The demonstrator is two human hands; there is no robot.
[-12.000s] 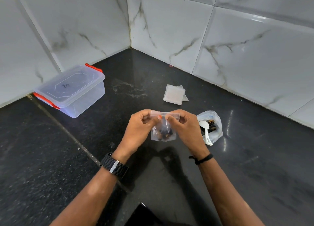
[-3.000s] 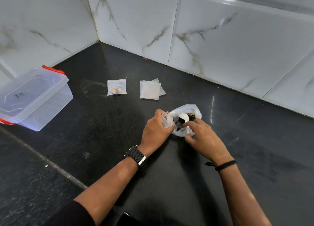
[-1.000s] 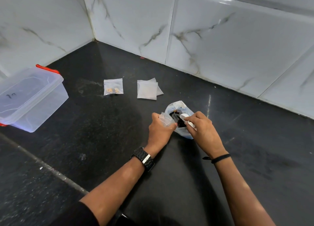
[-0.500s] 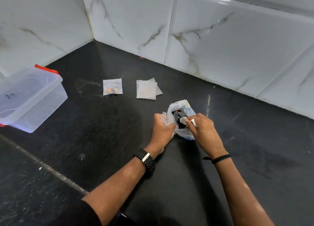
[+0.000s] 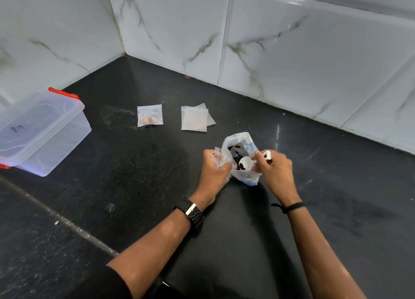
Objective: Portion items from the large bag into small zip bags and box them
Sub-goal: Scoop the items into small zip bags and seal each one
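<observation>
While left hand (image 5: 214, 166) grips bag (image 5: 243, 176), right hand (image 5: 275, 167) pinches spoon (image 5: 247, 162)

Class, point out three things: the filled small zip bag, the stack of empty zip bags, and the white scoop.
filled small zip bag (image 5: 149, 118), head view, its middle.
stack of empty zip bags (image 5: 194, 119), head view, top bag's face.
white scoop (image 5: 246, 163), head view, its bowl.

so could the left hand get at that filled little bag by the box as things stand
Probably not yet: the left hand grips an empty small zip bag at the large bag. The way to the filled zip bag across the bare counter looks free.
</observation>
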